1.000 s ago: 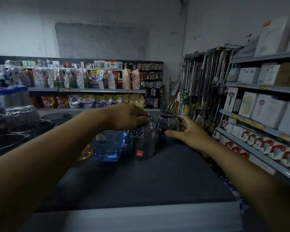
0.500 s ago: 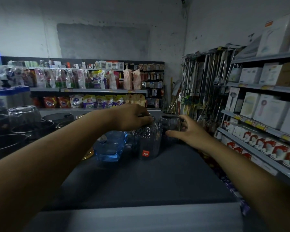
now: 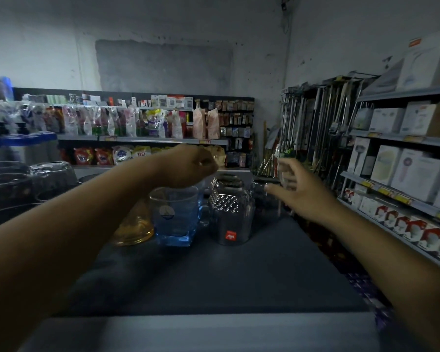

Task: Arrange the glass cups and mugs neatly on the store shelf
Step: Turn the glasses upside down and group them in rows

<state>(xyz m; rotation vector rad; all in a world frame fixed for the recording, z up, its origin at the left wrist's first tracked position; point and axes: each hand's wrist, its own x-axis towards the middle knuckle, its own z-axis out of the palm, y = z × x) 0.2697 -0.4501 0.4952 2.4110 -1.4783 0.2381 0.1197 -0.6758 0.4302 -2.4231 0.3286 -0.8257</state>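
Blue mug (image 3: 175, 217): upright on the shelf (image 3: 239, 275), between the amber cup (image 3: 135, 224) and the patterned cup (image 3: 230, 214) with a red sticker. Dark cup (image 3: 264, 201): behind, to the right. Left hand (image 3: 188, 166): above the mug, fingers loosely curled, holding nothing. Right hand (image 3: 295, 191): blurred, fingers spread, just beside the dark cup; contact cannot be told.

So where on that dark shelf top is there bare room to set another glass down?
The wide bare stretch of shelf top between the glasses and the pale front edge is free. The back is crowded: amber glass, blue mug, patterned glass and a darker glass stand close together, with bowls at left.
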